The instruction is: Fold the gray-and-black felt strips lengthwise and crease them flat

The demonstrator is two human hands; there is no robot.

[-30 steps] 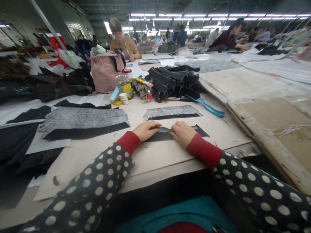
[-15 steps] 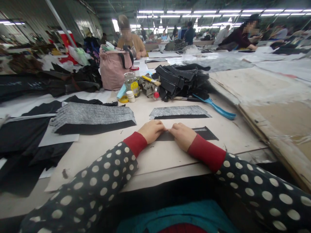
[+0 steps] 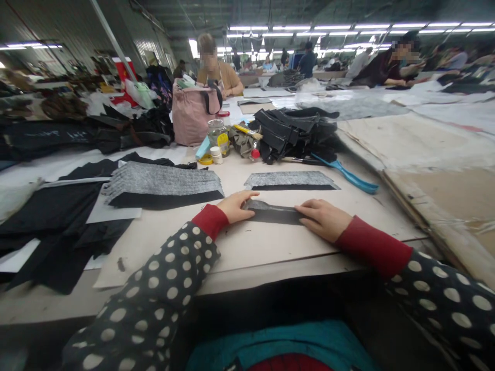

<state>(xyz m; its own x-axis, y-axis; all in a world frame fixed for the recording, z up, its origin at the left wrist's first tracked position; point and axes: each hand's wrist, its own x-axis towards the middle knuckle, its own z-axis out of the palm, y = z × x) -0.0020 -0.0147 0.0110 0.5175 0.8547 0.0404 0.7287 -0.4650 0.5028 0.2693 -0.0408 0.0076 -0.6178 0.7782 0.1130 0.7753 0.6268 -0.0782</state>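
A folded strip of black cloth with a grey-speckled band (image 3: 273,213) is laid flat on the cream, board-covered tabletop (image 3: 266,252), between the hands. Its left end is met by the left hand (image 3: 235,207), whose thumb and forefinger are spread apart; its right part is covered by the fingers of the right hand (image 3: 325,219), and whether cloth is pinched there cannot be told.

Beyond the strip, two stacks of grey-speckled, black-edged fabric pieces are set out, a larger one (image 3: 166,180) at left and a smaller one (image 3: 292,179) at right. Farther back are seen one clear glass jar (image 3: 215,129), one small white plastic pot (image 3: 216,155), one round yellow lid (image 3: 205,159), one yellow-handled brush (image 3: 247,132), one curved blue plastic handle (image 3: 353,180) and a heap of black fabric pieces (image 3: 280,129).

One pink cloth bag (image 3: 189,116) is stood behind. Two nearer co-workers, one in tan (image 3: 230,77) and one in dark maroon (image 3: 371,69), are seen under rows of fluorescent tubes (image 3: 294,28). The jar's yellow label (image 3: 223,141) cannot be read, nor can white marks on dark cloth (image 3: 42,135) at left.
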